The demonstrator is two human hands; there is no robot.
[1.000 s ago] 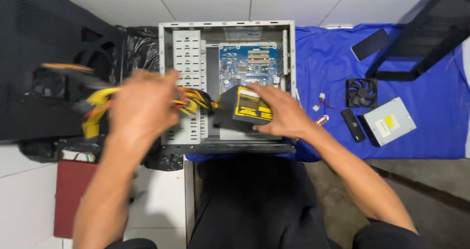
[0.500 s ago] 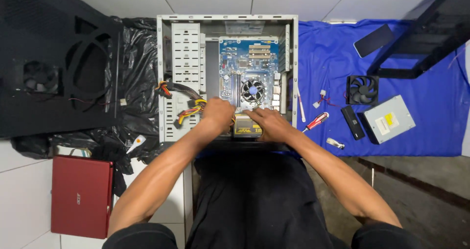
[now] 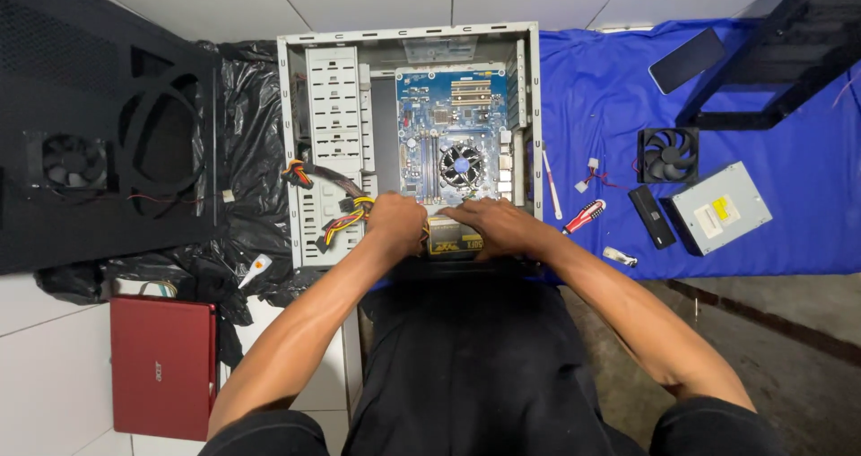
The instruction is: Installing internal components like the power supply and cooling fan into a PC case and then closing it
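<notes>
1. Counting first: one open computer case (image 3: 408,43) lies flat on the floor, and inside it sits one blue motherboard (image 3: 448,115) with one round cooler fan (image 3: 460,165) on it.
2. One power supply (image 3: 453,236), a box with a yellow label, sits at the near edge of the case, right between the two hands.
3. One bundle of yellow, red and black cables (image 3: 345,218) runs from it to the left, across the drive bays.
4. Out on the blue cloth (image 3: 807,205) at right: one loose black fan (image 3: 668,154), one grey optical drive (image 3: 722,207), one small black box (image 3: 652,216), one red-handled screwdriver (image 3: 585,216) and one dark phone (image 3: 686,60).
5. Left side: one black side panel (image 3: 99,133) with a fan of its own, and one red laptop (image 3: 163,366) near it, lid shut.
6. Now the hands. The left hand (image 3: 395,223) is curled over the left end of the power supply, knuckles up, fingers closed on its edge and the cable root.
7. The right hand (image 3: 493,225) lies flatter, palm down, fingers stretched left over the top of the box, pressing on it.
8. Both forearms reach straight out from the body, converging on the near wall of the case.
</notes>
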